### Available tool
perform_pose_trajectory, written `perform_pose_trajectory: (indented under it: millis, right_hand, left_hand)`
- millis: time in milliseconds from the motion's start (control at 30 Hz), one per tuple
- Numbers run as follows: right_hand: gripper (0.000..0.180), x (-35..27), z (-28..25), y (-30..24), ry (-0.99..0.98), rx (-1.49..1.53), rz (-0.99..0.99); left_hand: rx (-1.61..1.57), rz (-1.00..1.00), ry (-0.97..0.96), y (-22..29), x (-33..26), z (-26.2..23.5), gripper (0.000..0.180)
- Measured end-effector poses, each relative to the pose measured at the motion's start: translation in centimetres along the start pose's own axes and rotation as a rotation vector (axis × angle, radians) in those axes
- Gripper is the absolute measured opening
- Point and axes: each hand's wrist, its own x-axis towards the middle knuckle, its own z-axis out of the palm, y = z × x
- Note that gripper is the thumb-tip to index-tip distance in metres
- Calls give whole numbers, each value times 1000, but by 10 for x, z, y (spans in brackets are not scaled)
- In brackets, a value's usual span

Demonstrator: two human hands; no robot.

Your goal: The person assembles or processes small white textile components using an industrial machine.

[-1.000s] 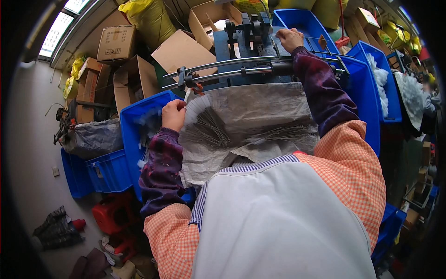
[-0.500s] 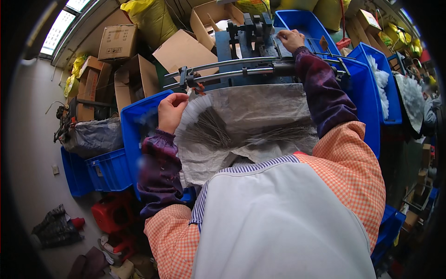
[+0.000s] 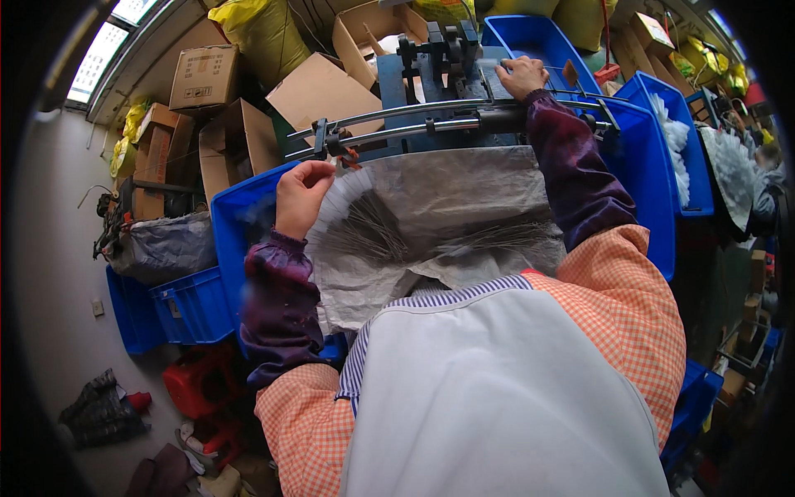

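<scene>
My left hand (image 3: 303,199) is raised at the left end of a machine with two metal rails (image 3: 447,127). Its thumb and forefinger are pinched together, and whatever lies between them is too small to make out. Below it, thin wires with white ends (image 3: 368,228) fan out on a grey sheet (image 3: 464,186) over my lap. Farther back, my right hand (image 3: 523,79) rests at the right of the blue machine bed (image 3: 489,73), its fingers bent and close together. What those fingers hold, if anything, is hidden. More loose wires (image 3: 505,240) lie on the sheet's right side.
Blue bins (image 3: 232,217) stand at the left, with another blue bin (image 3: 650,166) close by my right arm. Behind the machine are open cardboard boxes (image 3: 325,93) and a yellow sack (image 3: 261,37). Red stools (image 3: 199,381) sit on the floor at the lower left.
The view has shifted slightly. My right hand has moved a little to the right and nearer on the machine bed. My left hand keeps its pinch in nearly the same place.
</scene>
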Motion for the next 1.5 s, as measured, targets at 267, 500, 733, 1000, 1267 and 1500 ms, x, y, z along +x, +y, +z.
perform_pose_trajectory:
  millis: [267,500,733,1000,1267,1500]
  right_hand:
    - [31,-5,15,-42,-19,77,-108]
    - [31,-12,10,-58,18,20,-141]
    - [31,-7,8,-29,-39,40,-129]
    - [25,21,19,29,51,259,-202]
    - [19,-3,-55,20,-243,213,-240]
    - [26,-103,-90,-31,-646,1122,-545]
  left_hand:
    - [-38,20,-26,24,-1,2,9]
    - [-58,12,-30,30,-3,-2,9]
    - [-198,13,-44,36,-2,-6,10]
    - [-349,2,-109,52,5,10,11]
    - [-458,27,-250,73,8,40,12]
    - [-499,150,-239,86,16,83,11]
